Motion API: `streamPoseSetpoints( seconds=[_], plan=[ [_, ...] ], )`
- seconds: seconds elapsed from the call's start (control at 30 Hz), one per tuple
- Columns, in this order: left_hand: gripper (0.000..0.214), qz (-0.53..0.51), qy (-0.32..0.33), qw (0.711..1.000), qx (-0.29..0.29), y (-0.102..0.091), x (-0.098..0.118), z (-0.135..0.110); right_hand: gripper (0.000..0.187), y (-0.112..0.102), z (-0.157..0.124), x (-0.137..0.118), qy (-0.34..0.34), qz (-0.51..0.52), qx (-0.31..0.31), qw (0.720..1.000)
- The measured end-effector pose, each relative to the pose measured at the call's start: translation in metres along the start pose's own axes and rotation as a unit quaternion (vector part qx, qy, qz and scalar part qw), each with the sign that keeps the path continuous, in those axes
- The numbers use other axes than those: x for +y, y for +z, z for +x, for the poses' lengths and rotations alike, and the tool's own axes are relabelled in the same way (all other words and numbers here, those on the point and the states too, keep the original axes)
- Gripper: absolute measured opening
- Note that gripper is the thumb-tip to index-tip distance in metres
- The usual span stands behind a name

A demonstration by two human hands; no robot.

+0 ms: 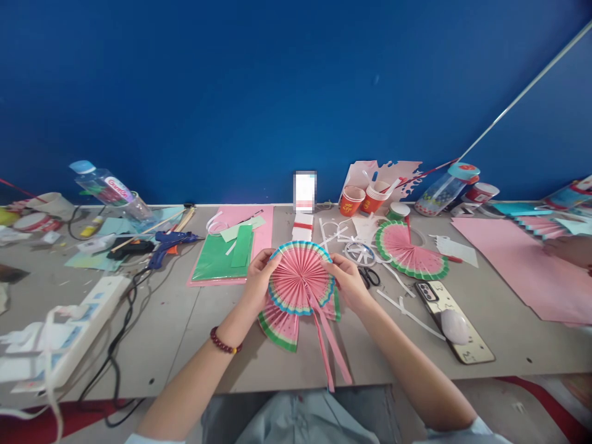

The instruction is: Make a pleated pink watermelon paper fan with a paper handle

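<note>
Between my two hands is a round pleated paper fan (296,271), pink with a blue scalloped rim, its face turned up toward me. My left hand (261,274) grips its left edge, thumb on top. On the opposite edge my right hand (346,277) pinches the rim in the same way. Two pink paper strips (335,348) hang from the fan's lower middle toward the table's front edge. Partly hidden under it lies a watermelon-patterned pleated fan (282,330) with a green border.
Black scissors (370,277), white paper strips (407,311) and another watermelon fan (411,253) lie to the right, with a phone (462,345) nearer me. Leftward are green paper sheets (219,262), a blue glue gun (169,245) and a power strip (83,333). A co-worker's hand (568,250) shows far right.
</note>
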State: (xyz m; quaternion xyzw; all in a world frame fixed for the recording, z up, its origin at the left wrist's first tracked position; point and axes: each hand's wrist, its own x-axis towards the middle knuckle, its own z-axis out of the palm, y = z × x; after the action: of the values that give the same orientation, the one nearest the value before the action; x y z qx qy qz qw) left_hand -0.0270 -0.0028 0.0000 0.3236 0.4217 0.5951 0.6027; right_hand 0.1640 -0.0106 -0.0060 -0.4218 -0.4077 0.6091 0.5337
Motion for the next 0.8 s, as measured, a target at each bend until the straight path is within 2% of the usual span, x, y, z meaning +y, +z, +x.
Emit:
streamPoseSetpoints(
  seconds=[0.3,0.8],
  plan=[
    [0.027,0.0,-0.006,1.0,0.002,0.001,0.001,-0.0007,0.025,-0.0008,0.0001,0.002,0.007,-0.001,-0.005,1.0],
    [0.029,0.003,-0.014,1.0,0.012,0.0023,0.003,-0.0017,0.023,-0.0018,0.0007,0.0042,0.004,0.0,-0.005,1.0]
  ],
)
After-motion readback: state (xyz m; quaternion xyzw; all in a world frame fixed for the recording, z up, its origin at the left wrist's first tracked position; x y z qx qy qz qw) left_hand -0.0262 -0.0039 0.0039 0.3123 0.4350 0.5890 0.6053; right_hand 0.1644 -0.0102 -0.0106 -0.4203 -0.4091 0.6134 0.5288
